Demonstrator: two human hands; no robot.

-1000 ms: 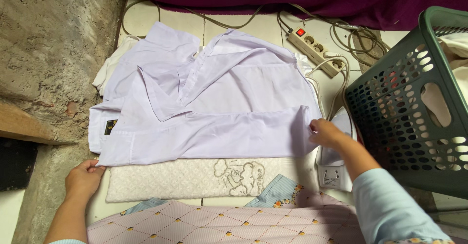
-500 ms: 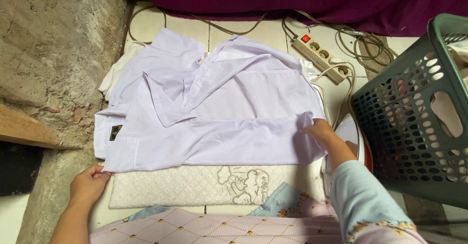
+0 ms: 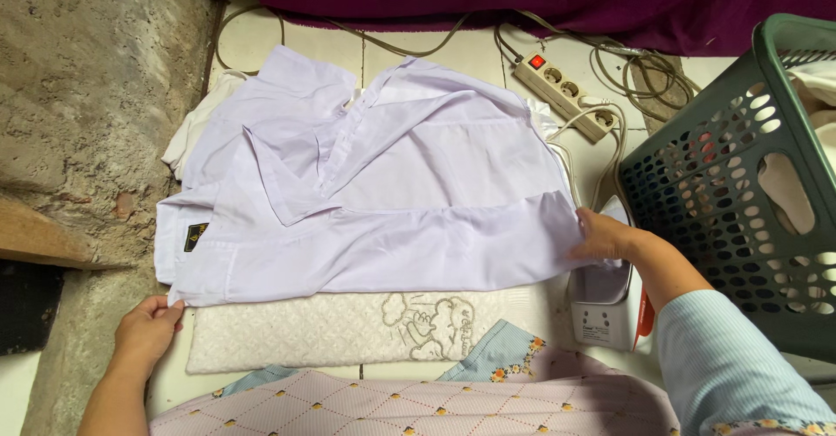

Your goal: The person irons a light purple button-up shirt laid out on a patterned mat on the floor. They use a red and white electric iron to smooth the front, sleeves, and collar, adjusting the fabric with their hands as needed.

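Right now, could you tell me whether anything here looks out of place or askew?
The white shirt lies crooked and creased on the pad; the right hand drapes its edge over the iron.

green basket [image 3: 740, 201], power strip [image 3: 564, 96], iron [image 3: 603, 301]

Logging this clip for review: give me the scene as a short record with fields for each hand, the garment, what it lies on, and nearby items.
left hand: pinches the shirt's near left corner
right hand: grips the shirt's right edge
shirt: white, spread flat, partly folded over, dark badge on a sleeve
underlay: white embossed pad on the tiled floor
iron: white, beside the right hand
basket: green, perforated, holds laundry, at right
power strip: white, red switch, beyond the shirt
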